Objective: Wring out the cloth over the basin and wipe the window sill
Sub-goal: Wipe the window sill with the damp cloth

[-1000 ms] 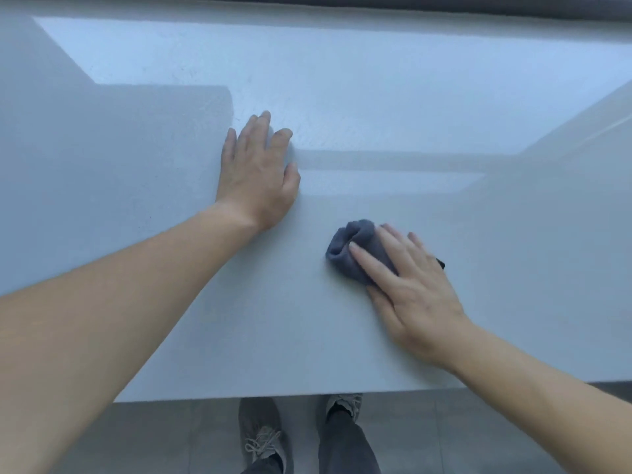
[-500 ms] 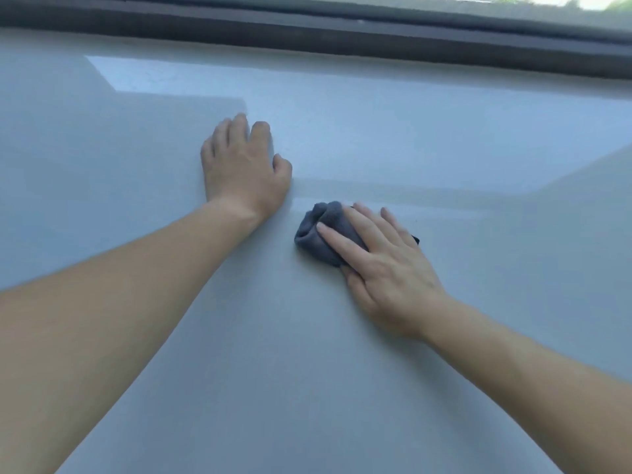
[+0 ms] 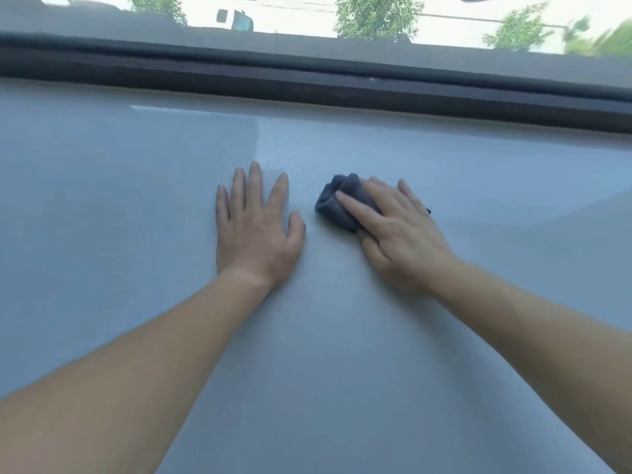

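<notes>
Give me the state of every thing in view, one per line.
window sill: glossy, reflecting light from the window.
gray cloth: bunched up, lying on the window sill.
left hand: flat on the window sill, fingers spread, holding nothing.
right hand: fingers straight, pressing down on the gray cloth.

No writing, label, brand, number or sign can be read anywhere in the view. The white vehicle point(image 3: 234, 19) beyond the window glass, at the upper left of the frame, is too blurred to show any marking.
</notes>
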### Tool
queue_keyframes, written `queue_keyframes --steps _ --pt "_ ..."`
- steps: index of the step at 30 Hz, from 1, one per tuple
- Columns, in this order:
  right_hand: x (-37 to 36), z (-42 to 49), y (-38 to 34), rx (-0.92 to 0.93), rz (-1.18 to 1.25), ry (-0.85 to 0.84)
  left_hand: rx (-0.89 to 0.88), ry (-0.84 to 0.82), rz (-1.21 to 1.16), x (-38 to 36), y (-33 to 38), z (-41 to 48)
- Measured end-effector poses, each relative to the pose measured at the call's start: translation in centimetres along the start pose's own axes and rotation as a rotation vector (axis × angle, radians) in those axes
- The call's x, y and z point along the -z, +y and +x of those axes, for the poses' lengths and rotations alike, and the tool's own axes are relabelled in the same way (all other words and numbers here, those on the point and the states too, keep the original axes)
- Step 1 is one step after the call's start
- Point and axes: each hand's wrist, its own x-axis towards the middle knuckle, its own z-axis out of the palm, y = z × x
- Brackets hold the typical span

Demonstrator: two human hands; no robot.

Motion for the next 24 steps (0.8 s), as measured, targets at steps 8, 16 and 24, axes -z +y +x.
queue_keyframes --steps 8,16,24 --pt "-0.9 8.1 -2.9 -0.205 0.018 0.095 0.012 0.006 -0.015 -0.1 -0.2 0.3" --pt "0.1 8.9 0.7 -0.219 -0.013 0.100 0.008 -0.001 -0.011 -0.3 -0.4 -0.2" --pt "0.4 3.2 3.5 -0.555 0.057 0.196 0.006 0.003 -0.010 -0.4 -1.0 -1.4"
